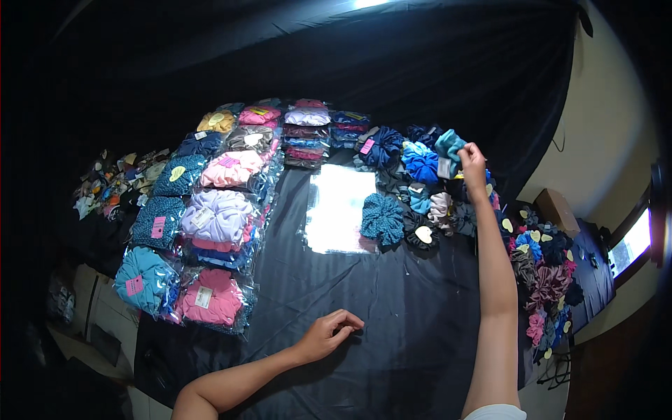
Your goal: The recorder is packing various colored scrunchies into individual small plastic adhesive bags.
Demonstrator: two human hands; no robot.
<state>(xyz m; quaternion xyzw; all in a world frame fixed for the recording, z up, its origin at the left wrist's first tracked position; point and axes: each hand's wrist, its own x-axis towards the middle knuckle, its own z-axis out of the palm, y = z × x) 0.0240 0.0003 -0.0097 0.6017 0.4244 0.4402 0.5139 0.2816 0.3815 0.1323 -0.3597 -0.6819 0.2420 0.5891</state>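
Observation:
My right hand [473, 164] is reached out to the far right, its fingers pinched on a teal scrunchie [449, 144] with a white tag. It holds the scrunchie over a pile of loose ones, among them a bright blue scrunchie [421, 164] and a dark navy one [382, 147]. Close to the near side of the black cloth [392, 301], my left hand [329, 337] hovers or rests with loosely bent fingers and nothing in it. A dotted teal scrunchie [382, 220] lies beside a stack of clear plastic bags [341, 210] that shines with glare.
Bagged scrunchies stand in stacks on the left, including a lilac one [215, 215] and a pink one [210, 297]. More tagged scrunchies [548, 283] hang or lie at the right edge. A heap of small mixed items [119, 183] sits far left. Black fabric [392, 77] rises behind.

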